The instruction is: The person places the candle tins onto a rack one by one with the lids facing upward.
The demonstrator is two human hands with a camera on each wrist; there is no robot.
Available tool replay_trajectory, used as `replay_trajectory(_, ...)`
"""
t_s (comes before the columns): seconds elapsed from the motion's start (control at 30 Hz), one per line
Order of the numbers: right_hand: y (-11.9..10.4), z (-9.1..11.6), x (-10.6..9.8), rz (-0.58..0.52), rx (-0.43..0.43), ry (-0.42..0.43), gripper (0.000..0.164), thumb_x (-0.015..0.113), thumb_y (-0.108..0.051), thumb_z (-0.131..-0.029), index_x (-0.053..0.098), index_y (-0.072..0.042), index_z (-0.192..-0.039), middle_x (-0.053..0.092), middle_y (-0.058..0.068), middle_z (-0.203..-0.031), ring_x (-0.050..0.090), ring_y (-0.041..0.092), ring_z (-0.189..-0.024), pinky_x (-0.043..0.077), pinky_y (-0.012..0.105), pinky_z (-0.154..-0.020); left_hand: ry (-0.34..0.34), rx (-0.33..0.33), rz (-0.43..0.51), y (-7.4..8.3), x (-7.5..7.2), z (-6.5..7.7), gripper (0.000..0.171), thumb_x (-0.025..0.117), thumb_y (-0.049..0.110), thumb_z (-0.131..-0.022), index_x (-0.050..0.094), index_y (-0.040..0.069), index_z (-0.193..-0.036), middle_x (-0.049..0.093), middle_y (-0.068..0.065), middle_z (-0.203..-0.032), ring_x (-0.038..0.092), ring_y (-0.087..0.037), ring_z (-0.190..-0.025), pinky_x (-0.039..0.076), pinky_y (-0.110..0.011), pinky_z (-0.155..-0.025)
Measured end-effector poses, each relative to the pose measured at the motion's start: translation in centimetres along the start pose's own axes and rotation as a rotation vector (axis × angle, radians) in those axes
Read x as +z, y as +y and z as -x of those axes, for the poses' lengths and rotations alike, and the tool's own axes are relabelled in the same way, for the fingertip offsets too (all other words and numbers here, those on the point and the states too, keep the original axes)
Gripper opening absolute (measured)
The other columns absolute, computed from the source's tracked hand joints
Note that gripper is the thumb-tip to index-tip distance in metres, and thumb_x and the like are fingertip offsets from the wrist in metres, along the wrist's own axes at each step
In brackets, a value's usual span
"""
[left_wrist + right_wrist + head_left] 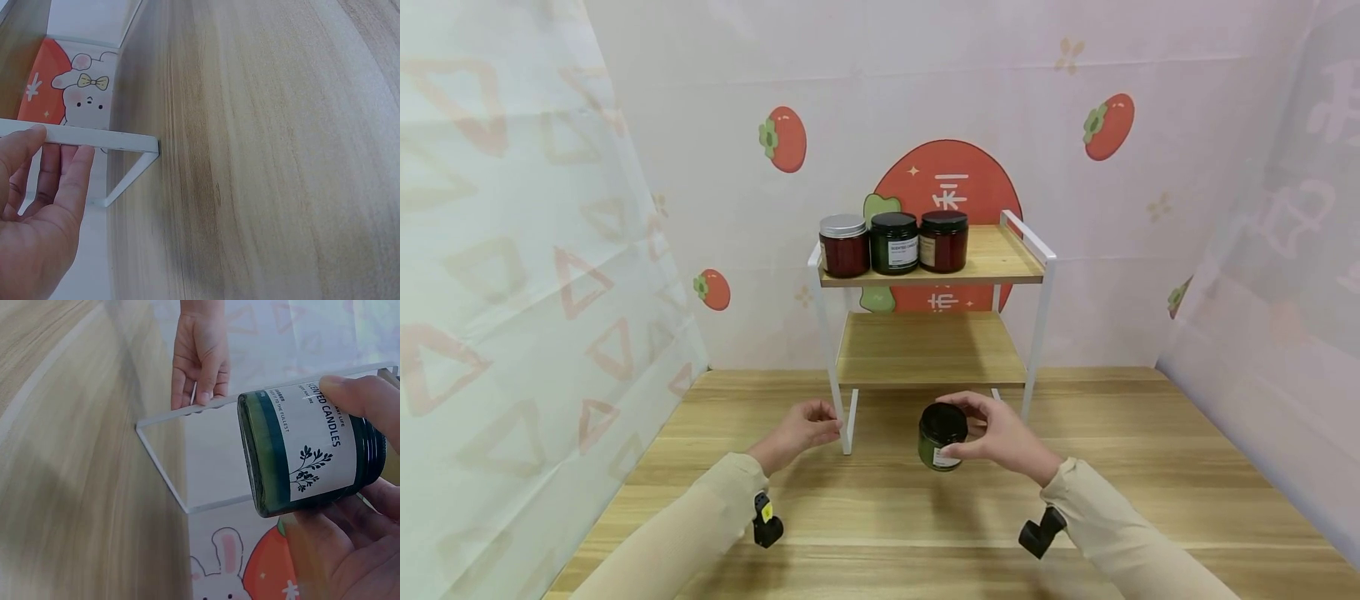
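Observation:
A green scented candle jar (943, 437) with a black lid and white label is in my right hand (1000, 437), thumb on one side and fingers on the other. It is held close over the table in front of the shelf rack. The right wrist view shows the candle's printed label (315, 434) and its glass base. My left hand (801, 433) pinches the white front-left leg of the rack (103, 137) between thumb and fingers, low down near the table. Part of the right fingers is hidden behind the jar.
The rack's upper wooden shelf (996, 254) bears three jars side by side at its left: a red silver-lidded jar (844, 250), a green jar (893, 246) and a red black-lidded jar (943, 243). A lower shelf (928, 350) sits beneath. Printed cloth (715, 167) surrounds the wooden table (865, 525).

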State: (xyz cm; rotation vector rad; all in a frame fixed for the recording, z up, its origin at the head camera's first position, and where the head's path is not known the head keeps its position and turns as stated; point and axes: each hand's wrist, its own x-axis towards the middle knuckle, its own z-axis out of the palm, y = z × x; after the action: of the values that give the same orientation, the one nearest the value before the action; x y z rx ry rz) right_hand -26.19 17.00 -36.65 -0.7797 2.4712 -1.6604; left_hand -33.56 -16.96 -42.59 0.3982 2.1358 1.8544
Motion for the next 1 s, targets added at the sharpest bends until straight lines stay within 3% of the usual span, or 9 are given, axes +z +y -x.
replay_trajectory(0.3, -1.5, -0.3, -1.0, 0.043, -0.015, 0.018, 0.062, 0.086, -0.021, -0.072, 0.059, -0.009, -0.127, 0.062, 0.014, -0.121, 0.063, 0.024, -0.105, 0.058, 0.029, -0.086, -0.006, -0.002, 0.006, -0.2, -0.1, -0.1, 0.015, 0.059, 0.003, -0.095, 0.050, -0.005, -0.103, 0.057, -0.009, -0.100, 0.063, -0.024, -0.100, 0.055, -0.039, -0.095)
replay_trajectory(0.63, -4.0, -0.1, -2.8, 0.084, -0.027, 0.072, 0.061, 0.087, -0.016, -0.070, 0.061, -0.005, -0.124, 0.065, 0.013, -0.115, 0.065, 0.017, -0.096, 0.057, 0.025, -0.082, -0.011, 0.003, 0.011, -0.1, -0.1, -0.1, 0.013, 0.059, 0.003, -0.094, 0.051, -0.004, -0.101, 0.057, -0.008, -0.100, 0.063, -0.025, -0.101, 0.054, -0.042, -0.097)
replay_trajectory(1.0, -7.8, 0.5, -5.2, 0.128, 0.035, 0.105, 0.061, 0.087, -0.020, -0.072, 0.060, -0.010, -0.126, 0.065, 0.012, -0.113, 0.066, 0.016, -0.097, 0.057, 0.025, -0.077, -0.009, -0.003, 0.008, -0.2, -0.1, -0.1, 0.014, 0.060, 0.003, -0.095, 0.050, -0.004, -0.102, 0.057, -0.008, -0.098, 0.062, -0.027, -0.101, 0.054, -0.039, -0.095)
